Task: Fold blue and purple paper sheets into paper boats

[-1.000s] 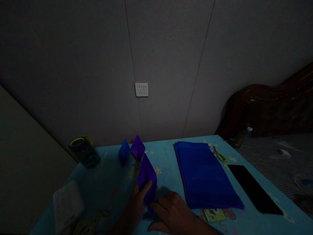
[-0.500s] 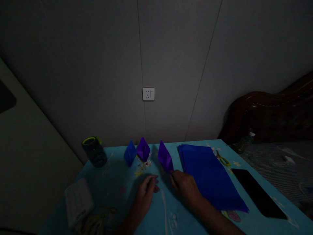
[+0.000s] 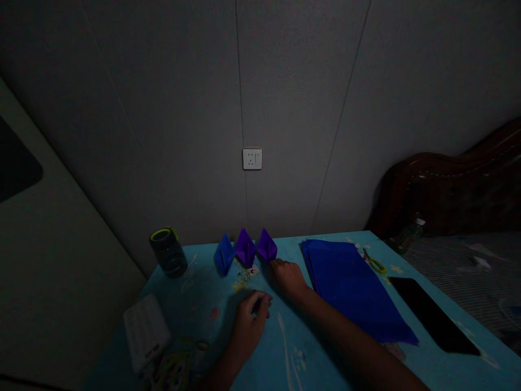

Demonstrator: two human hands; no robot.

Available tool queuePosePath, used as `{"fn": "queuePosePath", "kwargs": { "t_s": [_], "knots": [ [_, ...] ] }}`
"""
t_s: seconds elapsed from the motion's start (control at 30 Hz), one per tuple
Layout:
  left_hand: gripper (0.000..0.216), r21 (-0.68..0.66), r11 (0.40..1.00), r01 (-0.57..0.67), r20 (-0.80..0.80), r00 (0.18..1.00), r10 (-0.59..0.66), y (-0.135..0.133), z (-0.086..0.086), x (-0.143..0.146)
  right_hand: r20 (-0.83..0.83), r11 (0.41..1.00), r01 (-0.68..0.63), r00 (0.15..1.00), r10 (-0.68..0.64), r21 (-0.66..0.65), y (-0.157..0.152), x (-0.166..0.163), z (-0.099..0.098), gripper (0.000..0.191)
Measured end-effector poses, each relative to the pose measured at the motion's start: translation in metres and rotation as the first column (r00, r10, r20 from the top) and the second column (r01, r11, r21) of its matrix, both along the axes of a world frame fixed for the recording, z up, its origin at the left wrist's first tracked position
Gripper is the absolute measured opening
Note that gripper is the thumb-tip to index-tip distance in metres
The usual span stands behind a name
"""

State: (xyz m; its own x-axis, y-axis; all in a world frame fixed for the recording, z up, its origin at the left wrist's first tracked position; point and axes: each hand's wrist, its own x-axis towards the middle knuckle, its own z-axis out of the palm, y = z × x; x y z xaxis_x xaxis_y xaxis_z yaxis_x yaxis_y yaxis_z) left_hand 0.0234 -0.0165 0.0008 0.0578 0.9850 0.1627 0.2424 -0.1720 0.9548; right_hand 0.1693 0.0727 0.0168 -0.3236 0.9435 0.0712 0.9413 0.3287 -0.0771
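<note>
A purple folded paper boat [image 3: 267, 247] stands near the table's back edge, and my right hand [image 3: 288, 275] pinches its near tip. Left of it is a second purple paper boat [image 3: 245, 248], then a blue paper boat [image 3: 225, 255]; both stand free of my hands. My left hand [image 3: 251, 315] rests on the table in front of them, loosely curled, a gap between thumb and forefinger and nothing visible in it. To the right of my right hand lies a stack of dark blue paper sheets [image 3: 354, 288].
A dark cup with a lime rim [image 3: 169, 255] stands at the left back, a white box-like thing [image 3: 146, 331] nearer. Scissors with yellow-green handles [image 3: 374, 263] and a flat black object [image 3: 433, 315] lie right. A wall with a socket [image 3: 252, 159] rises behind the table.
My right hand has moved the purple boat back and left, setting it upright beside the other purple one. My left hand has curled a little more. The view has shifted slightly.
</note>
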Motion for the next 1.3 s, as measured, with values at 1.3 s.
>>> {"fn": "queuePosePath", "kwargs": {
  "t_s": [1.3],
  "knots": [
    [0.034,-0.006,0.994,0.111,-0.089,0.990,-0.111,-0.002,-0.007,0.000,-0.268,0.990,0.116,0.954,-0.134,-0.082,-0.161,0.162,-0.032,0.045]
  ]
}}
